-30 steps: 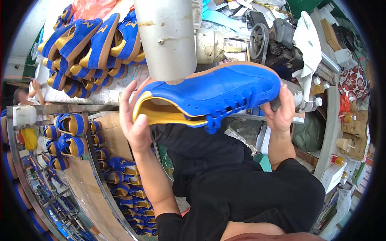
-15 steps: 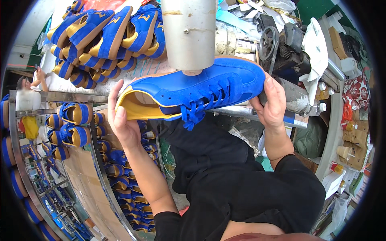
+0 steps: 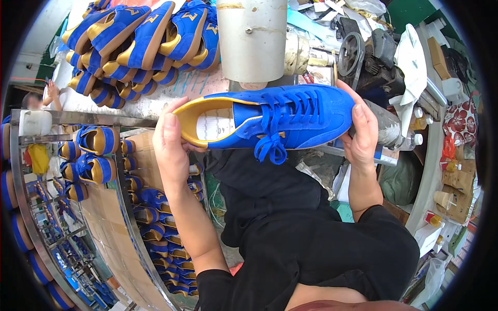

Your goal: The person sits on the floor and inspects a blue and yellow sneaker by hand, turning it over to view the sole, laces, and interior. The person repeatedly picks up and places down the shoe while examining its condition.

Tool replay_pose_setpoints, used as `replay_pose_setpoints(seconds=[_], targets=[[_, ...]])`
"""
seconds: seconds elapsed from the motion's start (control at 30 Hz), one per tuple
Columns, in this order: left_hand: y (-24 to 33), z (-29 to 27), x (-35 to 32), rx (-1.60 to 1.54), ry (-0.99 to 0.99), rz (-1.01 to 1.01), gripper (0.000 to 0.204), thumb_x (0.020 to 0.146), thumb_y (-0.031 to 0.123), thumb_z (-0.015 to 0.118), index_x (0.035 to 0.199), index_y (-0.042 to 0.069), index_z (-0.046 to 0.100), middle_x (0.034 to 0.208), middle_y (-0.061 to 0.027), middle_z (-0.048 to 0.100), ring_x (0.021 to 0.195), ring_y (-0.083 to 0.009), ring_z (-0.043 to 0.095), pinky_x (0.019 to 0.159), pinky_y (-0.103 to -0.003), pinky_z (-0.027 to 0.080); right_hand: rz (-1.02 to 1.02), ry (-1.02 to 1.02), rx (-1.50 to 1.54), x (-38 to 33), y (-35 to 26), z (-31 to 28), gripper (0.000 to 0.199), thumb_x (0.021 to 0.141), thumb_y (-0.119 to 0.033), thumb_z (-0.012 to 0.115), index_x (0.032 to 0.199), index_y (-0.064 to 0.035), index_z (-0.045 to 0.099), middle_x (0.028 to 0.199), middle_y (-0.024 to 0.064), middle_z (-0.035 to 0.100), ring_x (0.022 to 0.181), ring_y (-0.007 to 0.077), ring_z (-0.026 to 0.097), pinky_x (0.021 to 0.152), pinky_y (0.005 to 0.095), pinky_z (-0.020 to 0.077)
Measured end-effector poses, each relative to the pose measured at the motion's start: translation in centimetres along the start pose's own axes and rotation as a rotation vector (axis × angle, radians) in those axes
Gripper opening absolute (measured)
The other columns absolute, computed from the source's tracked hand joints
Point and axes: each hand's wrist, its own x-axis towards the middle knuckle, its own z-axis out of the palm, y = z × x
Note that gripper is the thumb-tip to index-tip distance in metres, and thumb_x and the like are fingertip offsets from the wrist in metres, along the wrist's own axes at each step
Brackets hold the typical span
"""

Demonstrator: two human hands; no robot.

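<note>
A blue sneaker (image 3: 303,116) with blue laces and a yellow lining is held level between my two hands, its toe to the right. My left hand (image 3: 174,140) grips the yellow heel, thumb on the near side of the collar. Around the toe close the fingers and thumb of my right hand (image 3: 360,129). The shoe's opening faces up and shows a white insole (image 3: 215,124) with printing. A bow of laces hangs over its near side. Just beyond the shoe stands a thick grey-white metal cylinder (image 3: 251,41), pointing down; whether they touch is unclear.
Matching blue and gold shoes (image 3: 137,44) lie heaped on the table at the far left. Racks (image 3: 122,207) with more shoes stand to my left. At the far right are a handwheel (image 3: 351,54), a white cloth (image 3: 410,67) and bottles (image 3: 415,140). Another person (image 3: 39,106) is at the far left.
The sneaker has rolled in my hands, from showing its side to showing its laces and insole. It has come slightly right and away from the cylinder's end.
</note>
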Motion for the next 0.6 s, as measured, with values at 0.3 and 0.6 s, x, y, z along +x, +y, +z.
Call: replay_pose_setpoints(seconds=[0.3, 0.6], targets=[[0.3, -2.1, -2.3, 0.507, -0.315, -0.025, 0.050, 0.087, 0.017, 0.069, 0.130, -0.004, 0.054, 0.125, -0.0131, 0.061, 0.117, -0.0202, 0.057, 0.103, -0.034, 0.041, 0.057, -0.036, 0.027, 0.0, 3.0, -1.9, 0.045, 0.097, -0.024, 0.056, 0.127, 0.0095, 0.056, 0.110, 0.0140, 0.068, 0.092, 0.0140, 0.067, 0.078, 0.0243, 0.0537], [-0.9, -2.8, -4.4, 0.019, -0.340, 0.024, 0.081, 0.068, 0.018, 0.088, 0.135, -0.003, 0.047, 0.132, -0.0153, 0.056, 0.125, -0.0230, 0.053, 0.106, -0.036, 0.040, 0.170, 0.041, 0.123, -0.8, 4.5, -3.0, 0.049, 0.097, -0.030, 0.051, 0.125, 0.0095, 0.056, 0.100, 0.0104, 0.068, 0.068, 0.0087, 0.056, 0.058, 0.0216, 0.0414]])
